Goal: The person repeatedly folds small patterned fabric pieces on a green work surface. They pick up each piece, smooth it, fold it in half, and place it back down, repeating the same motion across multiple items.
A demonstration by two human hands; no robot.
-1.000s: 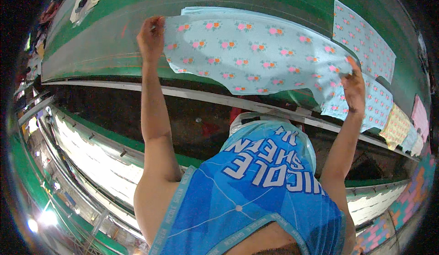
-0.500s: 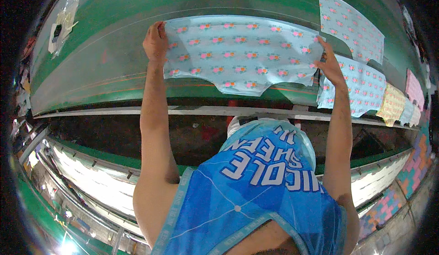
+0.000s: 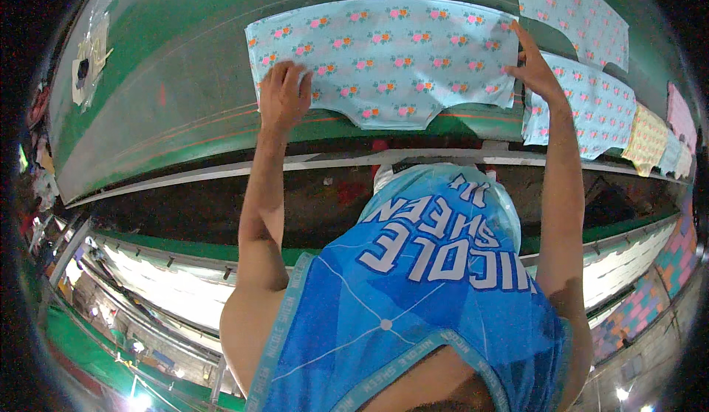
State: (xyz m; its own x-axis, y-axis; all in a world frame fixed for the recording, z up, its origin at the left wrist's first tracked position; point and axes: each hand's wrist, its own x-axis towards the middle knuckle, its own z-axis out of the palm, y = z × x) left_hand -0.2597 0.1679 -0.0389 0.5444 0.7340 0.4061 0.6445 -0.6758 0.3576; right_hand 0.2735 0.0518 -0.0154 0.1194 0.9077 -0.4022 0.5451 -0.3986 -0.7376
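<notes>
A light-blue cloth panel (image 3: 384, 57), printed with rows of pink and orange flowers, lies spread on the green table in front of me. Its lower edge is cut in a curved shape, and the edges suggest stacked layers. My left hand (image 3: 286, 94) rests over its lower left part, fingers slightly bent and holding nothing I can see. At the panel's right edge is my right hand (image 3: 538, 72), thumb and index finger spread apart, their tips touching the cloth.
More blue flowered panels (image 3: 580, 105) lie to the right, one farther back (image 3: 576, 13). Beyond them are yellow (image 3: 646, 140) and pink pieces (image 3: 681, 113). A plastic-wrapped bundle (image 3: 90, 72) lies at the far left. A pale rail (image 3: 310, 162) runs along the table's near edge.
My left hand has left the panel's upper left corner and come down and right onto its lower left part. The cloth now lies flatter. My right hand stays at the right edge.
</notes>
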